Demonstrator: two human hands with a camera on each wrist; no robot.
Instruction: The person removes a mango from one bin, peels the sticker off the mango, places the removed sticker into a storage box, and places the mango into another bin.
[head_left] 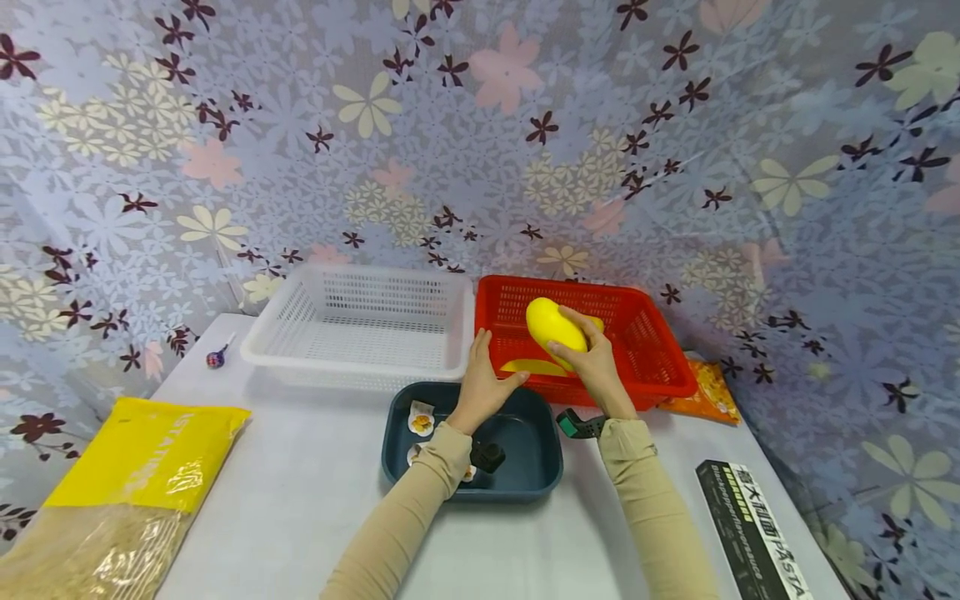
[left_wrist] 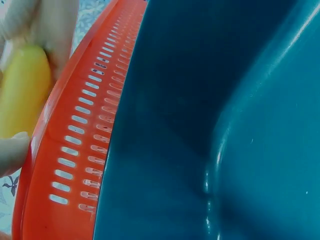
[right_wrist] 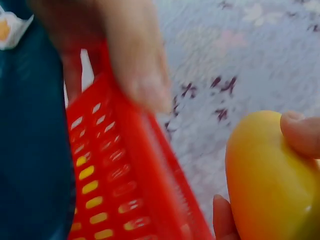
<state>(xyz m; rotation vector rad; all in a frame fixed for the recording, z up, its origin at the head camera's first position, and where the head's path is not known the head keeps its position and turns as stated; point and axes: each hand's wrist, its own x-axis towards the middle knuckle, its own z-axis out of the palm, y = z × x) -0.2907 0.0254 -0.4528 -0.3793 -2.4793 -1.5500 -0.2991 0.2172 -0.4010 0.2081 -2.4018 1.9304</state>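
Observation:
A smooth yellow mango (head_left: 553, 323) is gripped in my right hand (head_left: 596, 362) above the red basket (head_left: 652, 350). The thumb and fingers curl round it, and its plump end also shows in the right wrist view as a mango (right_wrist: 265, 175). My left hand (head_left: 483, 383) is at the basket's front left corner, fingers extended and thumb spread toward the right. In the right wrist view the left thumb (right_wrist: 145, 75) overlaps the red rim. Inside the basket lies a long yellow curved piece (head_left: 532, 367), and another yellow piece peeks out behind my right hand.
A white basket (head_left: 360, 367) stands left of the red one. In front, a dark blue tray (head_left: 525, 492) holds several small wrapped pieces. Around them lie a lollipop (head_left: 216, 358), a yellow bag (head_left: 150, 450), an orange packet (head_left: 705, 396) and a pasta box (head_left: 750, 525).

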